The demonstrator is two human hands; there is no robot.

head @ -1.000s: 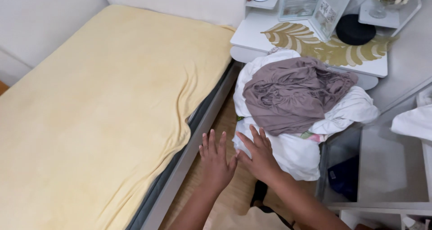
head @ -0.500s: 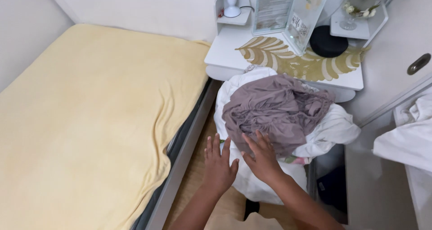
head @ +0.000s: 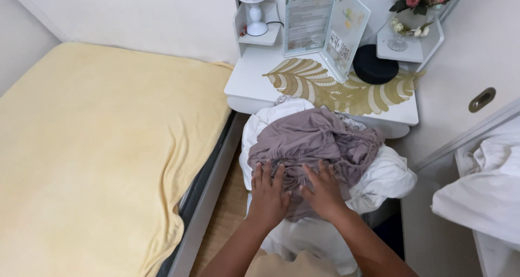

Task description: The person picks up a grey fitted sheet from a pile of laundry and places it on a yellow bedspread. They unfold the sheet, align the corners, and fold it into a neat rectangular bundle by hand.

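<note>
**Both hands flat on the laundry heap**

Left hand and right hand, fingers spread, palms down on mauve cloth; nothing gripped. Cloth tops a white linen pile between yellow bed and white nightstand.

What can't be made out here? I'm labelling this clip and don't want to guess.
Head view:
- What holds the mauve cloth and white linen: buried under them.
- Palms of left hand and right hand: pressed face down on the cloth.
- White bundle: cut off by the right edge.
- Print on the standing card: too small.
</note>
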